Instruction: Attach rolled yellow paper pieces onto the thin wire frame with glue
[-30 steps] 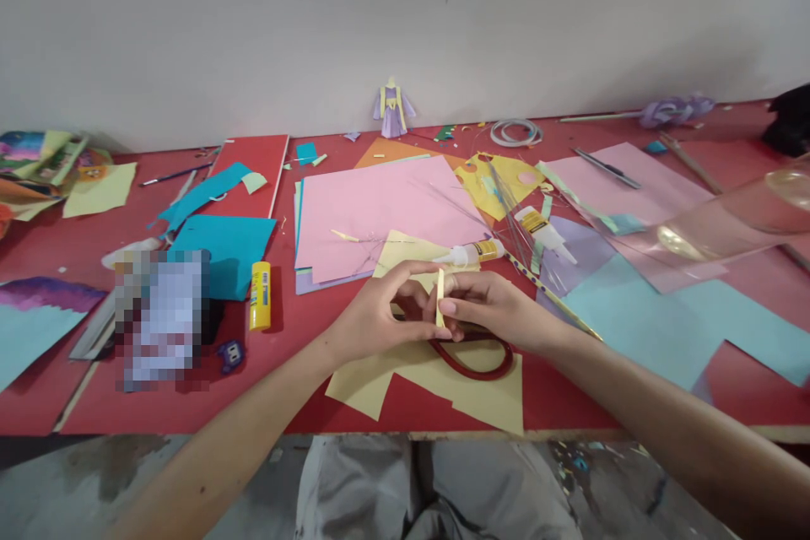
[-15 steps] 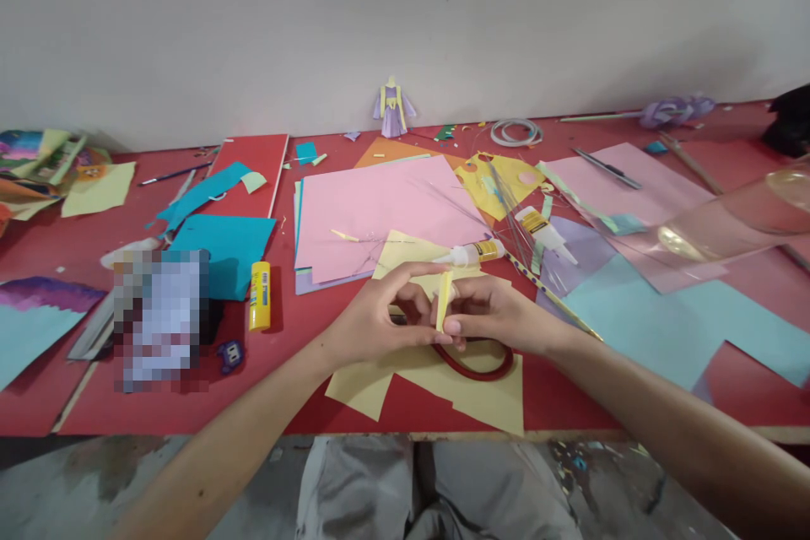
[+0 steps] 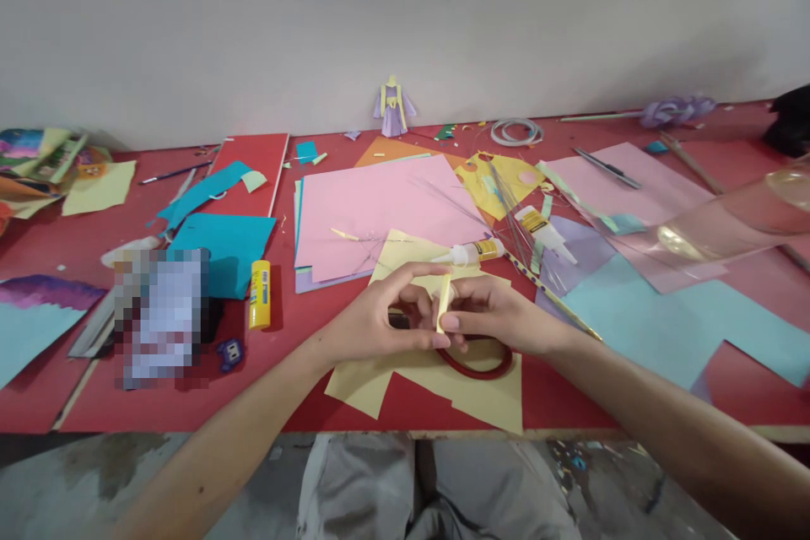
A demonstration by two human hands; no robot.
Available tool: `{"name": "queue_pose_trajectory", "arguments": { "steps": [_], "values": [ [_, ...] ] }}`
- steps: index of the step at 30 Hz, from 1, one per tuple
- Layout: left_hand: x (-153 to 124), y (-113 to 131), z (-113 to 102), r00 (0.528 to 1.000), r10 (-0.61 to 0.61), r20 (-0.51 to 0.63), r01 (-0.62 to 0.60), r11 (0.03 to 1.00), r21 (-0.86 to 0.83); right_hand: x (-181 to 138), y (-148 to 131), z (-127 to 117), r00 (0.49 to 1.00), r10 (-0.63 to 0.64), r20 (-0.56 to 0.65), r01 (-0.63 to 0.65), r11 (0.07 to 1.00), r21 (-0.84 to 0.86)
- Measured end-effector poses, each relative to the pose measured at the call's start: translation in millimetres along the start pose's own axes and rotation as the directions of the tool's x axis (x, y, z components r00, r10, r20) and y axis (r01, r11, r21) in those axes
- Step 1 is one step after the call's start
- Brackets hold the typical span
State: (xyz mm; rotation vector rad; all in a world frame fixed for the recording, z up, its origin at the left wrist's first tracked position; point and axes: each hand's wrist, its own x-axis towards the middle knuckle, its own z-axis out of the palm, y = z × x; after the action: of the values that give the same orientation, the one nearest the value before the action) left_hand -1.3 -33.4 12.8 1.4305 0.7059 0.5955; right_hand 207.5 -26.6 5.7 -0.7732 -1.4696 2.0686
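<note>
Between my two hands a small folded strip of pale yellow paper (image 3: pixel 444 301) stands upright. My left hand (image 3: pixel 396 312) is curled around it, with the index fingertip at its top and the thumb at its lower end. From the other side, my right hand (image 3: pixel 494 312) pinches the strip between thumb and fingers. Under the hands lie pale yellow paper sheets (image 3: pixel 487 401) and a pair of scissors with a dark red handle (image 3: pixel 503 367), whose blades are hidden. A glue bottle (image 3: pixel 477 251) rests on its side just beyond my fingers.
A yellow glue stick (image 3: pixel 259 295) stands on the left. Pink paper sheets (image 3: pixel 380 211) lie at the middle. A second glue bottle (image 3: pixel 544 228), a dotted pencil (image 3: pixel 550 295) and light blue paper (image 3: pixel 645 312) are on the right. A small paper doll (image 3: pixel 392 110) stands by the wall.
Both hands keep almost the same position around the yellow paper strip. My right thumb has shifted very slightly on it.
</note>
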Motion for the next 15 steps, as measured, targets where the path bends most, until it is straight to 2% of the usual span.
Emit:
{"name": "queue_pose_trajectory", "arguments": {
  "steps": [8, 12, 15],
  "values": [
    [-0.4, -2.1, 0.2, 0.997, 0.033, -0.069, -0.025, 0.993, 0.113, -0.7, 2.5, -2.1, 0.999, 0.018, -0.034, -0.018, 1.0, 0.003],
    [-1.5, -2.4, 0.8, 0.994, 0.085, -0.074, -0.066, 0.973, 0.221, -0.2, 3.5, -2.9, 0.999, 0.009, -0.034, -0.01, 1.0, -0.008],
    [-1.4, -3.9, 1.8, 0.992, 0.113, -0.064, -0.094, 0.966, 0.242, 0.2, 2.4, -2.9, 0.999, -0.012, -0.035, 0.011, 1.0, -0.012]
  ]
}}
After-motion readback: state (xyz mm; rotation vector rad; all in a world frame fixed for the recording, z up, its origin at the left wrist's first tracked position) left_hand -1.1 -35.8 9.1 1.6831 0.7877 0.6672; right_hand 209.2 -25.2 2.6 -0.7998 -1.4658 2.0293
